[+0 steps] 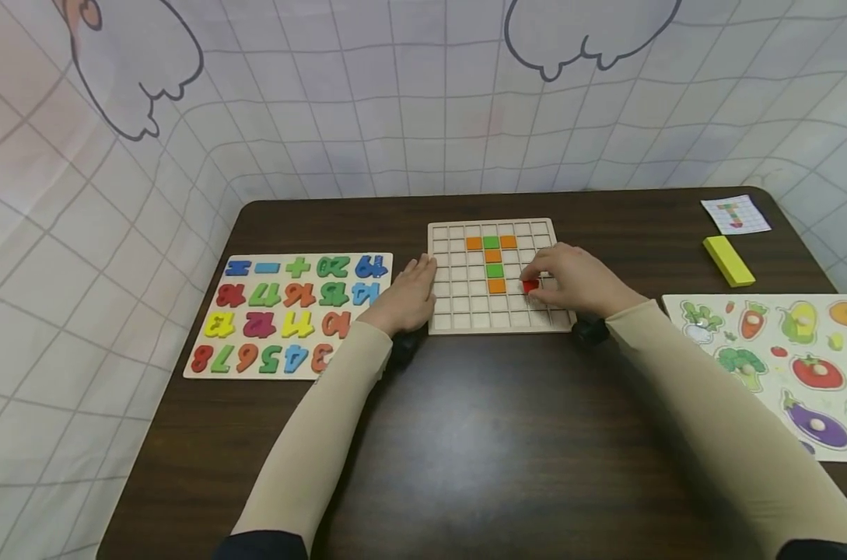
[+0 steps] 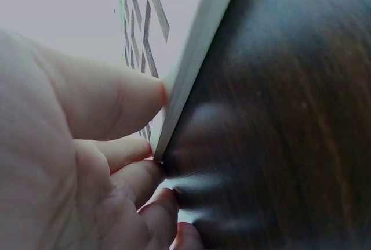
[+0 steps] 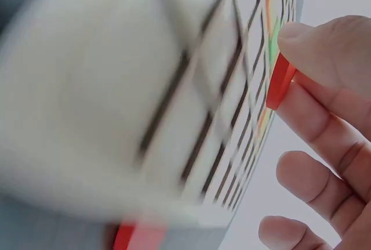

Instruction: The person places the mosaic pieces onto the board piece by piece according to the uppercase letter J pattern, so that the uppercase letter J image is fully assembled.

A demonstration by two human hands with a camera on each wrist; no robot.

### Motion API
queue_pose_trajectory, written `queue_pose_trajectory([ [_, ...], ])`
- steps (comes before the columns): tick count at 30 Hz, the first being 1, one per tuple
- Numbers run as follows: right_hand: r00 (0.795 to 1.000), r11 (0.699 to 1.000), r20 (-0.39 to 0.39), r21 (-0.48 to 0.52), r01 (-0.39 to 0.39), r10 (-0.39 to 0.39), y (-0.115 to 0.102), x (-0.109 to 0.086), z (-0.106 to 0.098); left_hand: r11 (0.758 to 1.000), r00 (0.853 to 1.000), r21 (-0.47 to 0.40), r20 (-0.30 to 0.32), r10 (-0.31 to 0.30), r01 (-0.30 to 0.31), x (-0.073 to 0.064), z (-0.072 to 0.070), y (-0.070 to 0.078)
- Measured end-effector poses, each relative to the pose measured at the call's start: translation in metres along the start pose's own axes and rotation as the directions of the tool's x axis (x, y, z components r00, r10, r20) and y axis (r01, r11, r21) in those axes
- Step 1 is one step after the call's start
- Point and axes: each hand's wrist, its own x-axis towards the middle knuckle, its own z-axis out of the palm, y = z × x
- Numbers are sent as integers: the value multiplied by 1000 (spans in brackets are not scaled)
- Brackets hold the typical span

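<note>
A pale grid board (image 1: 458, 302) lies at the table's middle. Orange and green square tiles fill several of its cells; a green tile (image 1: 495, 270) sits just above an orange tile (image 1: 496, 286) in the middle column. My right hand (image 1: 580, 280) pinches a red tile (image 3: 280, 82) between thumb and finger, over the board's right part. In the right wrist view the tile is tilted, its other fingers loosely bent. At the board's left edge rests my left hand (image 1: 407, 295), fingers extended; the left wrist view shows its thumb and fingertips touching the board's rim.
On the left lies a number puzzle board (image 1: 276, 311) with colourful pieces. A vegetable puzzle board (image 1: 766, 330) is at the right. Behind that are a yellow block (image 1: 729, 261) and a small pattern card (image 1: 736, 214). A white gridded curtain (image 1: 409, 117) surrounds the dark table (image 1: 465, 451).
</note>
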Motion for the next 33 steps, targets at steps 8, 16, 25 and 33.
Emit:
queue_pose_trajectory([
  [8,992,990,-14,-57,127,-128,-26,16,18,1000,1000,-2,0,4,-4,1,0,1],
  [16,987,987,-37,-46,153,-155,-30,19,26,1000,1000,8,-8,3,-3,1,1,1],
  [25,989,989,-29,-36,145,-146,-35,21,27,1000,1000,-5,-5,1,-1,1,1,0],
  [33,986,985,-45,-64,160,-163,-34,19,27,1000,1000,-5,-18,-4,4,1,2,-2],
])
